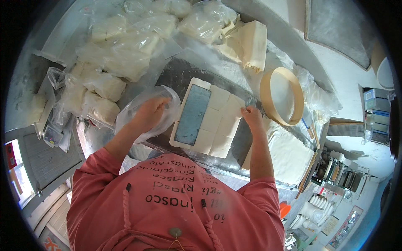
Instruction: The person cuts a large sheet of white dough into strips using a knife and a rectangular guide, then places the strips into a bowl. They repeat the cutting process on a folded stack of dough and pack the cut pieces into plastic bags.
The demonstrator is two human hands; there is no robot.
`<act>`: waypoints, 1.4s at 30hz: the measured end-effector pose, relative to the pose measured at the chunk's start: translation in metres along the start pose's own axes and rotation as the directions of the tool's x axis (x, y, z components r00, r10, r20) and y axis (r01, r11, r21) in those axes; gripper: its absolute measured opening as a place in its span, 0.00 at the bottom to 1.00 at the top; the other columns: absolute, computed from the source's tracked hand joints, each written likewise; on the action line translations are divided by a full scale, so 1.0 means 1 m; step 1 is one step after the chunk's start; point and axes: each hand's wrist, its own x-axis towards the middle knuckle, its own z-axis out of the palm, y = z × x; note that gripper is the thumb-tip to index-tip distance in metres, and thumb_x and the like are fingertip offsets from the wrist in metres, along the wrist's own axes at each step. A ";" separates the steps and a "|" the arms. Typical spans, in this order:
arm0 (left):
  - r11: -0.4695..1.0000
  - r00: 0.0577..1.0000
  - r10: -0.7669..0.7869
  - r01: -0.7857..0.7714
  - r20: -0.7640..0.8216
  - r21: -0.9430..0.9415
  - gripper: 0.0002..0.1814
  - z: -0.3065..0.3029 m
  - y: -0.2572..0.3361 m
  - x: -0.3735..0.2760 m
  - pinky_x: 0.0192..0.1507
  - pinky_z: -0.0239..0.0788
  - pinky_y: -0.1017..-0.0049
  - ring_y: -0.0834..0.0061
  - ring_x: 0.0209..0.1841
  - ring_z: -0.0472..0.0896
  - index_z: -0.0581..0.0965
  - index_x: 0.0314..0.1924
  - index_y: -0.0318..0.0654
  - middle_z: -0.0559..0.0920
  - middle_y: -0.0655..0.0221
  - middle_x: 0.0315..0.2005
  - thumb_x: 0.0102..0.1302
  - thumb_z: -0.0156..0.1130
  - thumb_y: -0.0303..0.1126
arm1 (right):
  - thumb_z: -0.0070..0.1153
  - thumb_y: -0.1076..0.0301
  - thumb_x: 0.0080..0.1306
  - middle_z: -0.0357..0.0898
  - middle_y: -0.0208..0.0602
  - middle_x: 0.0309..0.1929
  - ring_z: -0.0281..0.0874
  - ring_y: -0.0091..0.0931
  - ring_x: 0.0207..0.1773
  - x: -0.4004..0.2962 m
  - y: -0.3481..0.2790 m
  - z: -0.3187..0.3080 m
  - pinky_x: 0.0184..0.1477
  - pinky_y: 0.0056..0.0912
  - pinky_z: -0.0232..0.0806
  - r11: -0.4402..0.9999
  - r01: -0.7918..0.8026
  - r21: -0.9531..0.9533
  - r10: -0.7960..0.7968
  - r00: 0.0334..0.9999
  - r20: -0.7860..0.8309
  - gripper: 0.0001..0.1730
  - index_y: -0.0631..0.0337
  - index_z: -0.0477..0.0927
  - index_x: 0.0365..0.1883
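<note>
My left hand (pixel 152 111) is curled within a clear plastic bag (pixel 132 108), whose film rises around the fingers and wrist; the fingertips seem closed on the film. To its right, pale rectangular dough sheets (pixel 216 125) lie in rows on a dark floured board (pixel 179 67). A blue-grey rectangular plate (pixel 193 114) rests on the left row of sheets, leaving a pale margin around it. At the far right corner of the sheets, my right hand (pixel 252 116) pinches the edge of a sheet between thumb and fingers.
Bagged dough stacks (pixel 125 53) crowd the back left. Behind the board stands a folded block of dough sheets (pixel 252 45). A round wooden sieve frame (pixel 282 95) stands right of my right hand, above a large white dough slab (pixel 287 152). A machine with rollers (pixel 337 171) sits further right.
</note>
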 end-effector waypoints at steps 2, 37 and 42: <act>0.999 1.000 0.008 -0.008 -0.006 0.048 0.13 -0.002 0.009 -0.002 0.46 0.67 0.71 0.62 0.43 0.78 0.74 0.47 0.32 0.79 0.56 0.41 0.63 0.48 0.26 | 0.52 0.52 0.58 0.78 0.49 0.31 0.75 0.46 0.38 0.001 0.001 -0.006 0.40 0.45 0.65 0.996 0.059 -0.072 -0.061 0.998 -0.018 0.20 0.63 0.76 0.30; 0.991 0.900 0.067 -0.012 -0.431 0.130 0.19 0.165 0.131 -0.060 0.53 0.62 0.64 0.53 0.52 0.70 0.72 0.47 0.36 0.71 0.53 0.50 0.54 0.61 0.28 | 0.49 0.58 0.62 0.77 0.50 0.39 0.77 0.45 0.43 0.032 0.050 -0.088 0.43 0.46 0.69 0.768 0.291 -0.571 -0.461 0.869 -0.178 0.20 0.60 0.65 0.47; 0.992 0.955 -0.108 0.085 -0.276 -0.092 0.14 0.169 0.127 -0.058 0.49 0.66 0.70 0.60 0.49 0.74 0.73 0.45 0.35 0.74 0.56 0.45 0.57 0.58 0.29 | 0.47 0.60 0.63 0.75 0.51 0.43 0.74 0.45 0.48 0.051 0.090 -0.106 0.50 0.46 0.67 0.850 0.091 -0.518 -0.069 0.996 0.062 0.18 0.59 0.66 0.47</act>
